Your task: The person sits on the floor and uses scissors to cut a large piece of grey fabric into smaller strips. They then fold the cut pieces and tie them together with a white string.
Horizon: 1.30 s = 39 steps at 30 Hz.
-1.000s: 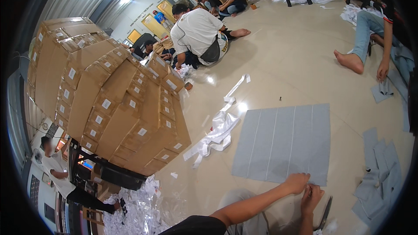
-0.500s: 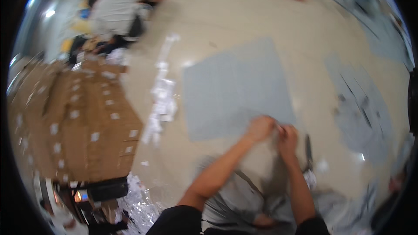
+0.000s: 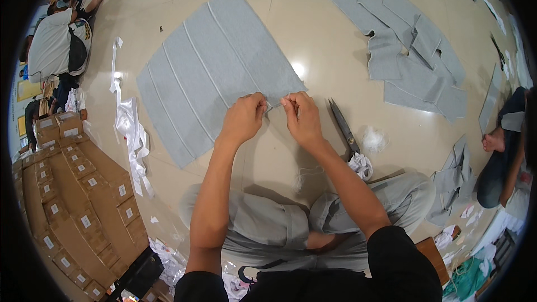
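Note:
A grey fabric piece [image 3: 218, 50] with several pale parallel lines lies flat on the floor in front of me. My left hand [image 3: 245, 114] is closed in a pinch at its near edge, close to the end of one line. Beside it, my right hand [image 3: 302, 117] also pinches at that edge, thumb against forefinger. A short thin bit shows between the fingertips, too small to tell whether it is fabric or thread. Black scissors [image 3: 342, 126] lie just right of my right hand, their handles wrapped in white cloth [image 3: 359, 165].
A tuft of white thread [image 3: 375, 138] rests near the scissors. More grey fabric pieces [image 3: 400, 45] are heaped at the far right. White ribbon [image 3: 131, 128] trails at the left, beyond it stacked cardboard boxes [image 3: 84, 196]. Other people sit at far left [image 3: 53, 45] and right [image 3: 498, 140].
The view has shifted, so the fabric now appears farther left and turned, and the picture is sharper. My hands stay close together at the fabric's near edge, with a small gap between them.

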Each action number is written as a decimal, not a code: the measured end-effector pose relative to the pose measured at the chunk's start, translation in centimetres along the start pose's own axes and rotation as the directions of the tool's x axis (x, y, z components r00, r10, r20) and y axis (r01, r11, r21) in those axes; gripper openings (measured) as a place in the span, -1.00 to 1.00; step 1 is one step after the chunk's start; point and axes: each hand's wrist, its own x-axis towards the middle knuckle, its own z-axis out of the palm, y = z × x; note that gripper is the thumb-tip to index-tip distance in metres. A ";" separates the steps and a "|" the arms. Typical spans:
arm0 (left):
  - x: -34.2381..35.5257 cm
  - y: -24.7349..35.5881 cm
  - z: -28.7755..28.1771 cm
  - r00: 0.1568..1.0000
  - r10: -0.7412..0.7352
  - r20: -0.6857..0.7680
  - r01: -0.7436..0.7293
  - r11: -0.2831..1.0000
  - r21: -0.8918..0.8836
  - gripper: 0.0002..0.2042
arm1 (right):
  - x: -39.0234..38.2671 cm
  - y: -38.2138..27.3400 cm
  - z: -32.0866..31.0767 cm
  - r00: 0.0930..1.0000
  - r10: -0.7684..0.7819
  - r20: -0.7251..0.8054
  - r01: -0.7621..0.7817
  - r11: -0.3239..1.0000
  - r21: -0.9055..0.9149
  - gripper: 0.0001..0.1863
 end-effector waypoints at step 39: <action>1.2 -5.1 5.1 0.854 0.105 -0.510 0.096 0.931 0.353 -0.38 | -14.6 -4.5 -12.9 0.871 0.409 0.272 -0.289 0.875 -0.389 -0.84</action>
